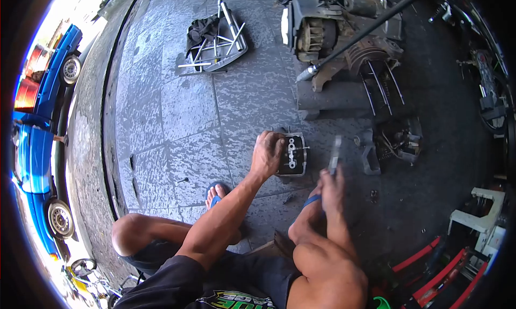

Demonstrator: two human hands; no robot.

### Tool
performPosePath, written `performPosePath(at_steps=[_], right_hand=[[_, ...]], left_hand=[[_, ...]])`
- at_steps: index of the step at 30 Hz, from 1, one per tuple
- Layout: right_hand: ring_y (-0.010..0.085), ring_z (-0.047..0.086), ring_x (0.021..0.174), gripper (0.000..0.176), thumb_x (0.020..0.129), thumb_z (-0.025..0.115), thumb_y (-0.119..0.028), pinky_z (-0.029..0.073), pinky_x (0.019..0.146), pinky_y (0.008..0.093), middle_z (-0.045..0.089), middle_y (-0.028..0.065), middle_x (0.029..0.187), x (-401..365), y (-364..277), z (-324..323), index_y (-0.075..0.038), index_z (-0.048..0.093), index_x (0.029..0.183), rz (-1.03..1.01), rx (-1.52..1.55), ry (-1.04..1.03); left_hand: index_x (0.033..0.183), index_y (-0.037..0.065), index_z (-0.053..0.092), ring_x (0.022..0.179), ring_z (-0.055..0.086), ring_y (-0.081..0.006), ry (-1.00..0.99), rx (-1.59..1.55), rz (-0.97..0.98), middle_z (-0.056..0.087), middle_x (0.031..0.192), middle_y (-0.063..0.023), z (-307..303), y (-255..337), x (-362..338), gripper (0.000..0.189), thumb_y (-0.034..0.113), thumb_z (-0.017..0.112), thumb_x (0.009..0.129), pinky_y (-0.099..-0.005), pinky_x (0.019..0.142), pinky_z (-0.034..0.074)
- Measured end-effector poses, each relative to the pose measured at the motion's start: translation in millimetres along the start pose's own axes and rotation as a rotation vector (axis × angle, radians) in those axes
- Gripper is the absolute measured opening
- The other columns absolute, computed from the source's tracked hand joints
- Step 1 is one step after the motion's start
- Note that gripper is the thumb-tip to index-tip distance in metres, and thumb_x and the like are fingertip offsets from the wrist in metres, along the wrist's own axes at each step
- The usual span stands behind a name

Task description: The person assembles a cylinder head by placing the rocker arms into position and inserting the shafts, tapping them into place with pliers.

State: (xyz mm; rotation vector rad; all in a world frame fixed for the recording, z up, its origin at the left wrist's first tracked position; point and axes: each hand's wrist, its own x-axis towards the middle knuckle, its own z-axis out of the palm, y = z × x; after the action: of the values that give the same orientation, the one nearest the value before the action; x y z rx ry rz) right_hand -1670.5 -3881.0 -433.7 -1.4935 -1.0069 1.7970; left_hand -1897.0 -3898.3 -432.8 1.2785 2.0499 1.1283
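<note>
We see hard daylight pouring in from the upper left, bleaching the street beyond the blue vehicle (35, 153), while the right side sinks into deep shade. The fisheye bends the paving (177, 110) and blackens the corners. Our right hand (330, 185) is slightly motion-blurred.
</note>
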Motion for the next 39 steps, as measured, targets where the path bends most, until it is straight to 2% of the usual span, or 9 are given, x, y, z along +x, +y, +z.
performPosePath(at_steps=[4,6,12,16,17,21,25,36,39], right_hand=[[0.0076,0.048,0.055,0.028,0.094,0.054,-0.014,0.040,0.043,0.0238,0.048,-0.0010,0.068,5.0,-15.7,7.7,-0.009,0.050,0.121,-0.005,0.232,0.344],[0.0201,0.058,0.066,0.039,0.090,0.057,-0.018,0.050,0.063,0.0377,0.059,0.0059,0.077,-6.2,-7.9,21.2,-0.006,0.050,0.126,-0.064,-0.756,-0.157],[0.0013,0.043,0.059,0.046,0.093,0.054,-0.015,0.031,0.037,0.0173,0.044,-0.0030,0.071,16.9,-30.1,-4.5,-0.012,0.045,0.138,0.086,0.111,0.190],[0.0296,0.061,0.067,0.030,0.090,0.053,-0.019,0.051,0.064,0.0432,0.059,0.0147,0.074,5.2,-7.4,34.1,-0.003,0.051,0.115,-0.462,-0.919,0.160],[0.0508,0.064,0.083,0.077,0.082,0.056,-0.024,0.051,0.081,0.0483,0.068,0.0265,0.105,-37.1,-46.2,51.2,-0.008,0.028,0.152,-0.060,-1.259,-0.053],[0.0112,0.051,0.056,0.041,0.089,0.055,-0.011,0.044,0.045,0.0284,0.049,0.0029,0.067,12.6,-17.4,1.1,-0.008,0.047,0.129,0.062,-0.054,0.071],[0.0079,0.046,0.047,0.026,0.091,0.055,-0.013,0.040,0.039,0.0242,0.047,-0.0017,0.064,1.4,-47.1,14.1,-0.008,0.049,0.116,0.044,0.234,0.358],[0.0216,0.064,0.068,0.071,0.089,0.060,-0.029,0.054,0.069,0.0389,0.062,0.0103,0.116,-7.5,2.9,16.8,-0.012,0.034,0.152,0.009,-0.117,0.024],[0.0051,0.050,0.063,0.060,0.094,0.050,-0.007,0.045,0.049,0.0206,0.054,0.0028,0.094,-28.3,-5.3,35.1,-0.007,0.032,0.151,-0.807,-1.418,0.122]], left_hand=[[0.103,0.004,0.062,0.101,0.054,-0.0367,0.049,0.023,0.078,0.060,0.104,-0.0152,7.7,-4.8,-4.9,0.014,0.014,0.056,0.095,-0.0456,0.092,0.042],[0.104,0.005,0.061,0.102,0.053,-0.0365,0.055,0.044,0.076,0.058,0.105,-0.0148,14.9,-5.7,-5.2,0.013,0.013,0.055,0.096,-0.0465,0.091,0.040],[0.102,0.006,0.060,0.101,0.052,-0.0355,0.103,0.082,0.081,0.058,0.104,-0.0144,16.1,-7.1,-6.5,0.011,0.013,0.055,0.095,-0.0465,0.090,0.039],[0.102,0.006,0.060,0.101,0.052,-0.0356,0.117,0.088,0.084,0.058,0.104,-0.0144,19.5,-8.0,-6.3,0.011,0.013,0.055,0.095,-0.0466,0.090,0.039],[0.102,0.006,0.060,0.101,0.052,-0.0352,0.147,0.098,0.104,0.058,0.104,-0.0142,20.0,-9.3,-8.0,0.011,0.012,0.055,0.095,-0.0461,0.090,0.039],[0.102,0.006,0.060,0.100,0.052,-0.0345,0.129,0.088,0.069,0.058,0.104,-0.0135,17.2,-5.7,-7.4,0.011,0.012,0.055,0.094,-0.0453,0.090,0.039],[0.102,0.006,0.059,0.100,0.052,-0.0343,0.131,0.087,0.090,0.058,0.104,-0.0133,18.2,-8.9,-7.4,0.011,0.012,0.056,0.094,-0.0454,0.090,0.039],[0.101,0.005,0.065,0.102,0.054,-0.0349,0.166,0.052,0.087,0.060,0.105,-0.0141,17.8,-7.6,-7.8,0.013,0.012,0.058,0.093,-0.0459,0.091,0.041],[0.100,0.005,0.065,0.101,0.054,-0.0355,0.181,0.041,0.066,0.060,0.105,-0.0144,17.7,-6.0,-7.9,0.013,0.012,0.058,0.092,-0.0461,0.090,0.041]])
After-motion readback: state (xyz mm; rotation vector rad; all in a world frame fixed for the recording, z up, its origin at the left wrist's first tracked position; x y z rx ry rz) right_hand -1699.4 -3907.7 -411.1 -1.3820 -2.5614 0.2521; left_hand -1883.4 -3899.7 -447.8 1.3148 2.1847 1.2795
